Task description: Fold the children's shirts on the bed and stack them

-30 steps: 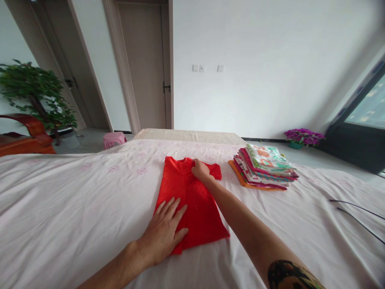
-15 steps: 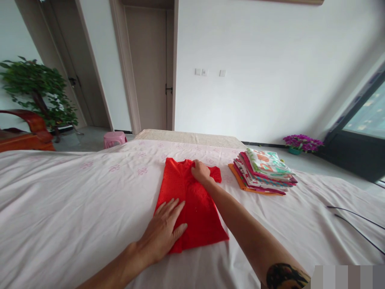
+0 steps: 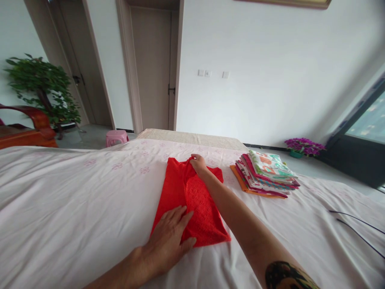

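A red short-sleeved shirt (image 3: 203,206) lies in front of me on a pale sheet with pink flowers (image 3: 117,200). Its left side looks folded inward, and one sleeve sticks out at the right. My right hand (image 3: 198,163) pinches the cloth near the neckline, lifting a small ridge that runs down the middle. My left hand (image 3: 168,241) rests on the lower left part of the shirt with its fingers spread. The hem under my left palm is hidden.
A stack of folded clothes (image 3: 266,174) sits right of the shirt. Two thin black cords (image 3: 357,218) lie at the far right. Beyond the bed stand a pink stool (image 3: 116,137), a potted tree (image 3: 42,88) and purple flowers (image 3: 305,146).
My right hand has pulled the cloth up slightly at the neckline, raising a ridge down the shirt. My left hand has slid a little down and right. The view has shifted slightly.
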### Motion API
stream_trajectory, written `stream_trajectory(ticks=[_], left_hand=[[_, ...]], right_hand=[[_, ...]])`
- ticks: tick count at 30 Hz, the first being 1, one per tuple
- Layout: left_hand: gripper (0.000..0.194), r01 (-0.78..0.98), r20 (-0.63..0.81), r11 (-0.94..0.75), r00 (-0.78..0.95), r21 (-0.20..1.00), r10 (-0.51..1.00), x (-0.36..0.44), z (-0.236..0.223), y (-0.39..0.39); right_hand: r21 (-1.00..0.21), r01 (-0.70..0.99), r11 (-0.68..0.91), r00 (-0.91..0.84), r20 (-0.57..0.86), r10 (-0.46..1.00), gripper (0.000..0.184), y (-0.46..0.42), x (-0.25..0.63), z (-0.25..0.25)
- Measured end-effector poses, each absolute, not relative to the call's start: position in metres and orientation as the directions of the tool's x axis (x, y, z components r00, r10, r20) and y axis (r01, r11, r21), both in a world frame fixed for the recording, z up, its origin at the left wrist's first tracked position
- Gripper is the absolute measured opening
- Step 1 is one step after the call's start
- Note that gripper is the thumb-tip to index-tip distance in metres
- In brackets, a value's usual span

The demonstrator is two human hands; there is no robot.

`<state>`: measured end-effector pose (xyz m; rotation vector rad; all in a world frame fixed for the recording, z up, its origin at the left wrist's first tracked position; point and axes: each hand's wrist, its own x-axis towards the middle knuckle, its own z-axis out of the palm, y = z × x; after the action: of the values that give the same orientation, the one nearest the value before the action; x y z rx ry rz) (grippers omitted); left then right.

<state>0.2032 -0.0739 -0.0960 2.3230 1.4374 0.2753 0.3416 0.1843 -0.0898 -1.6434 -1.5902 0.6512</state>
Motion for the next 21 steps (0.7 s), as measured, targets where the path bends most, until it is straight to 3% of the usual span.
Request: stream_trajectory(ticks=[6,10,12,17,21], left_hand=[[0.069,0.806,-0.035,-0.449,0.499,0.385,0.866,0.205,-0.099,-0.076],[0.07,0.808,-0.019,-0.479,0.516,0.342,0.856,0.208,-0.1,-0.077],[0.07,0.811,-0.017,-0.485,0.518,0.327,0.855,0.208,-0.1,-0.077],[0.073,0.805,-0.03,-0.488,0.527,0.337,0.849,0.208,-0.098,-0.076],[0.074,0.811,-0.048,-0.481,0.524,0.333,0.85,0.208,-0.095,-0.078]], right_hand=[[-0.635,0.772,-0.015,0.124,0.128,0.984,0.052,0.169,0.374,-0.099],[-0.345,0.924,0.163,-0.051,0.313,0.948,0.049,0.153,0.365,-0.106],[-0.233,0.932,0.278,-0.196,0.32,0.927,0.049,0.147,0.358,-0.109],[-0.192,0.914,0.358,-0.348,0.089,0.933,0.053,0.142,0.356,-0.123],[-0.181,0.907,0.38,-0.368,0.099,0.925,0.052,0.145,0.361,-0.131]])
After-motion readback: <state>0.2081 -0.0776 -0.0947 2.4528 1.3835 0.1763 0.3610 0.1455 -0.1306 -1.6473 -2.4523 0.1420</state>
